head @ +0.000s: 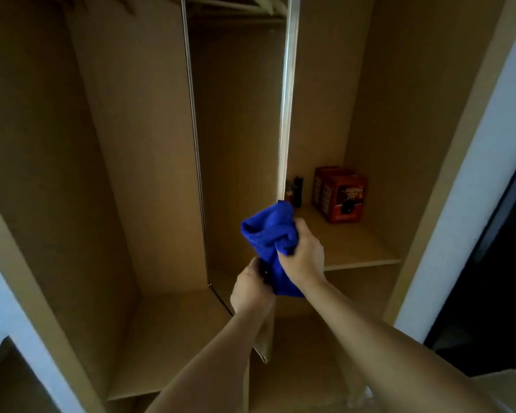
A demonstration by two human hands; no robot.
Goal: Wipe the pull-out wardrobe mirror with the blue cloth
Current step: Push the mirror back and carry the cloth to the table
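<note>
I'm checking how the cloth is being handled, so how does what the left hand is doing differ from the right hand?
The right hand sits higher and grips the bunched upper part of the blue cloth; the left hand sits lower, by the cloth's hanging tail. The right hand's grip is plain, while the left hand's fingers are hidden behind the cloth. Both are bare and held close together before the mirror.

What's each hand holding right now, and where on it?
The right hand grips the bunched blue cloth around its middle. The left hand curls round something dark beside the cloth's lower end; what it is cannot be told.
</note>
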